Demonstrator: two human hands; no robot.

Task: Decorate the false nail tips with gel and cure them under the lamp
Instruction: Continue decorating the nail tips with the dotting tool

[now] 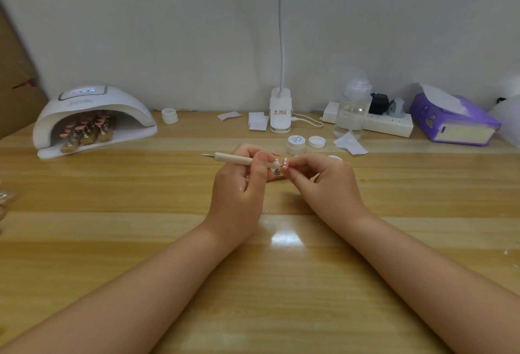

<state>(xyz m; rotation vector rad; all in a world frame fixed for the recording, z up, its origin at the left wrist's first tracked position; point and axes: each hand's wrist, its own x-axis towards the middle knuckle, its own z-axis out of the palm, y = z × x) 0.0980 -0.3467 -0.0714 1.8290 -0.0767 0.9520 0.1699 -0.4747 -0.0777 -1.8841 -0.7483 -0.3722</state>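
My left hand point(242, 182) grips a wooden dotting pen point(233, 158) that lies across my fingers, its metal tip pointing right. That tip touches a small pink false nail tip point(284, 162) with white dots, which my right hand point(323, 179) pinches between thumb and fingers. The nail tip sits on a small stand point(277, 173), mostly hidden behind my fingers. At the far left the white curing lamp point(92, 117) holds several pink nail tips on wooden stands point(87, 131). An open gel jar point(296, 143) and its lid point(317, 142) stand just behind my hands.
Along the back wall of the wooden table point(140, 227) are another small jar point(169, 115), paper wipes point(258, 120), a clip-on desk lamp point(280, 110), a clear pump bottle point(353, 108), a power strip point(388, 124) and a purple tissue box point(453, 120).
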